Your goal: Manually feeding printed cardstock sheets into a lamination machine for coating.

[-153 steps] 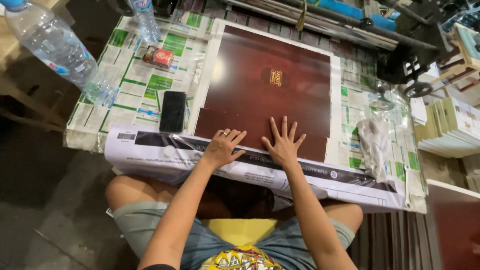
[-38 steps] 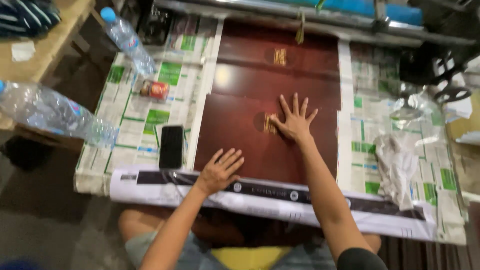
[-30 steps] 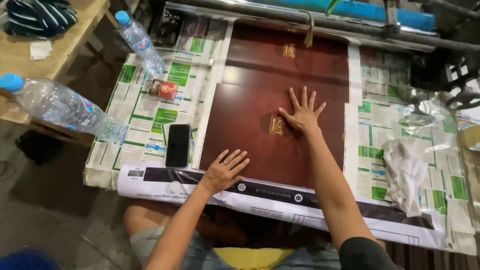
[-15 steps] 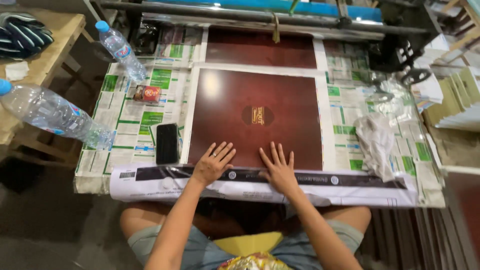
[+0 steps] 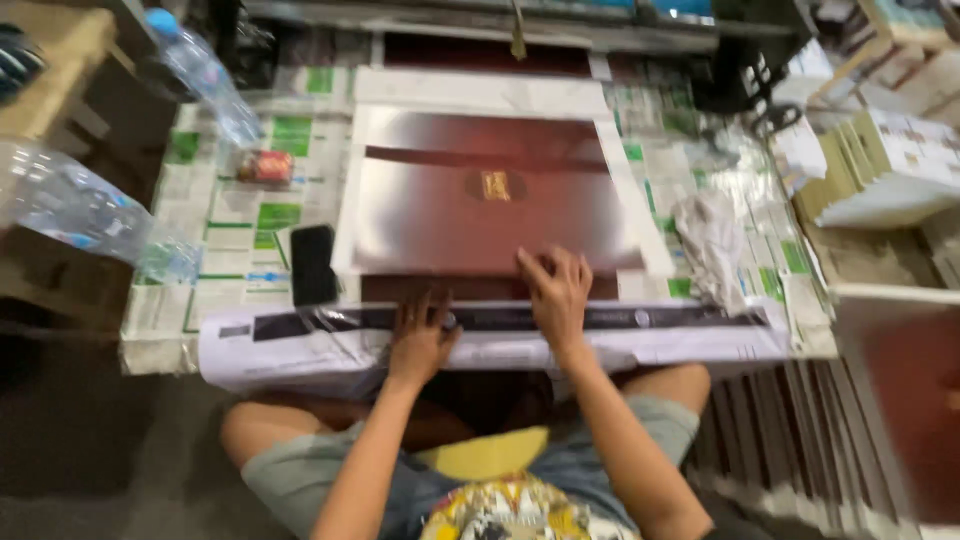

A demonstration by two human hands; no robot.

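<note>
Since half a second back, my right hand (image 5: pixel 556 290) slid onto the maroon board (image 5: pixel 490 200), fingers spread flat, grasping nothing. Left hand (image 5: pixel 420 335) lay released on the newspaper-covered tabletop (image 5: pixel 240 215) beside a black phone (image 5: pixel 312 264).

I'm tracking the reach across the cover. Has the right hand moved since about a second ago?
Yes. The right hand has drawn back from beside the gold emblem to the near edge of the dark red cover, close to the left hand.

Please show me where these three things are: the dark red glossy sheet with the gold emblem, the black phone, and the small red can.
Dark red glossy sheet with gold emblem (image 5: pixel 420 215): head view, on its bare left half.
Black phone (image 5: pixel 312 264): head view, on its screen middle.
Small red can (image 5: pixel 264 166): head view, on its side.
</note>
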